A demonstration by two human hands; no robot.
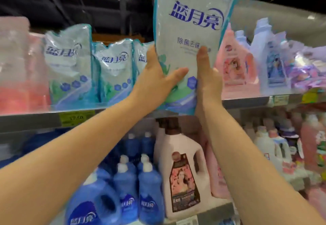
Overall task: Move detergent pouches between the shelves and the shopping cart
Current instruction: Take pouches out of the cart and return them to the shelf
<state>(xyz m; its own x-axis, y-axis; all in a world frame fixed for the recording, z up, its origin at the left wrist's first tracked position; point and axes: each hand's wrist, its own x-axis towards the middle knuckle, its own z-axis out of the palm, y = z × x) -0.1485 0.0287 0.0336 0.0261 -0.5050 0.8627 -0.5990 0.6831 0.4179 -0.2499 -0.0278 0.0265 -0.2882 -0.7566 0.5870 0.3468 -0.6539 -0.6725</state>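
Note:
A tall pale-green detergent pouch (190, 36) with a teal border and blue lettering is held upright in front of the upper shelf (44, 119). My left hand (157, 80) grips its lower left side, thumb across the front. My right hand (208, 80) holds its lower right side, thumb up on the front; the other fingers are hidden behind. Three matching pouches (70, 62) (114, 69) (141, 57) stand on that shelf to the left. The shopping cart is out of view.
Pink pouches (15, 66) fill the shelf's left end; pink (234, 62) and lavender (269, 55) bottles stand to the right. The lower shelf holds blue bottles (127, 189), a white jug (181, 175) and more pink and white bottles (282, 147).

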